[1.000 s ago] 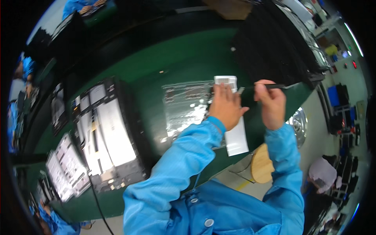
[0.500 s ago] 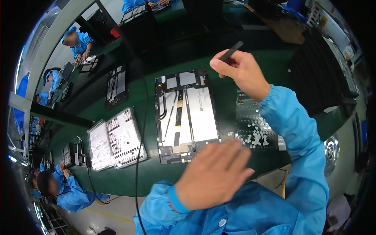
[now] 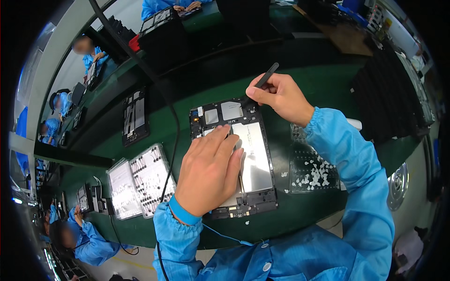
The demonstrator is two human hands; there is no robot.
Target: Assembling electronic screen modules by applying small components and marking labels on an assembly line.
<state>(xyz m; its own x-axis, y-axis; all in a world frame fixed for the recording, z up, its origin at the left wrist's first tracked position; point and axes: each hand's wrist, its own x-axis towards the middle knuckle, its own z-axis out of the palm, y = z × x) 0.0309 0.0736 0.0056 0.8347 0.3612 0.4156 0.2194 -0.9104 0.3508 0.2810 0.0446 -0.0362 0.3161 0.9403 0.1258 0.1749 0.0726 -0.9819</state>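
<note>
Lowered since the earlier frame, the left hand (image 3: 209, 172) is laid flat, fingers released, on the opened tablet (image 3: 253, 154); a black stylus (image 3: 260, 83) is pinched in the right hand (image 3: 280, 96).

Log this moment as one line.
left hand: flat on opened tablet | right hand: holds thin black stylus tool, tip at tablet's top edge | green bench

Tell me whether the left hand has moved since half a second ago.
Yes. The left hand was below the opened tablet, near the bench's front edge; now it rests flat on it, having moved forward.
</note>
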